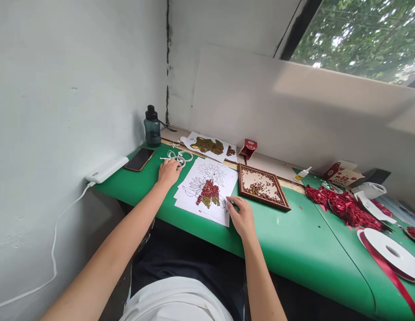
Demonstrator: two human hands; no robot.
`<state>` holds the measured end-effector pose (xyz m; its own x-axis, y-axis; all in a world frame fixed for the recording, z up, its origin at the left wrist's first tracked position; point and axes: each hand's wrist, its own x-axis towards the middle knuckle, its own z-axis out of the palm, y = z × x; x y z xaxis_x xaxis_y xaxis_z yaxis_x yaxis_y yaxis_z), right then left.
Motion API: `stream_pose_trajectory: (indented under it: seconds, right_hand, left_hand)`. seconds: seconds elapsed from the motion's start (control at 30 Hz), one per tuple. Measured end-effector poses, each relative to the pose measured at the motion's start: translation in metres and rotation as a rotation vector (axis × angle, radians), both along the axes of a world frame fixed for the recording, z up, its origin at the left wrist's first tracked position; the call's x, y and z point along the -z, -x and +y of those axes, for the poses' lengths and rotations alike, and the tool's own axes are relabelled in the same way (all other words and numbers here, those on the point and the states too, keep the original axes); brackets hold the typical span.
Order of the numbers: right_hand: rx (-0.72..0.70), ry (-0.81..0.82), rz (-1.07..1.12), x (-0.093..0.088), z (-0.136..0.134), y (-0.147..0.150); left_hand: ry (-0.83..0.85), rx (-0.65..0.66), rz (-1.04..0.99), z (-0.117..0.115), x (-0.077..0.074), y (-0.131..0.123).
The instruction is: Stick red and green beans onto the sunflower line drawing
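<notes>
Your left hand (169, 173) lies at the white cable (176, 157), fingers bent over it; you can't tell from here whether they grip it. Your right hand (241, 216) rests at the sheet's right side, thumb and fingertips close together; whether they pinch anything is too small to tell.

Between your hands, by the near edge of the green worktop (294, 236), lies the sheet (229, 178) with a flower drawing, partly covered in red and green beads (209, 194). More paper shows under it. Just beyond your right hand is the tray (264, 201), with loose beads scattered inside.

Toward the worktop's far left corner you have the phone (139, 159) and the bottle (152, 127); the white box (107, 170) sits along the left edge. A beaded picture (207, 145), the red box (249, 148) and, farther right, the glue (303, 174) line the far edge. Well to your right are the red heap (348, 209) and, nearer the near edge, the ribbon spool (395, 252).
</notes>
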<state>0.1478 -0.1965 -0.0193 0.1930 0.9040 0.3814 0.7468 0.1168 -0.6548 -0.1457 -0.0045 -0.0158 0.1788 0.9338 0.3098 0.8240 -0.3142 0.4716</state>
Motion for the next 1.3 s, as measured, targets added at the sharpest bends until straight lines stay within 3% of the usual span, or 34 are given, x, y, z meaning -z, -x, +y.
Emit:
stream_pose_trajectory:
  seconds: [0.2,0.47,0.77,0.87,1.0,1.2,1.3]
  right_hand:
    - [-0.001,0.01,0.047,-0.001,0.0,-0.001]
    - [0.023,0.072,0.066,-0.006,-0.001,0.001]
    - [0.012,0.097,0.068,-0.005,-0.001,0.001]
    - [0.012,0.093,0.072,-0.006,-0.001,0.001]
    - [0.008,0.085,0.073,-0.006,-0.001,0.002]
    - [0.002,0.081,0.079,-0.006,-0.001,0.002]
    - [0.003,0.087,0.087,-0.007,-0.002,0.002]
  left_hand:
    - [-0.122,-0.077,-0.436,0.007,0.001,0.009]
    - [-0.277,-0.152,-0.661,0.012,0.002,0.01]
    - [-0.337,-0.286,-0.785,0.018,0.005,0.017]
    - [-0.414,-0.263,-0.74,0.01,0.0,0.017]
    - [-0.461,-0.203,-0.518,-0.003,-0.006,0.011]
    - [-0.226,-0.113,-0.121,-0.014,-0.007,0.0]
    - [-0.116,-0.089,-0.017,-0.017,-0.006,-0.001]
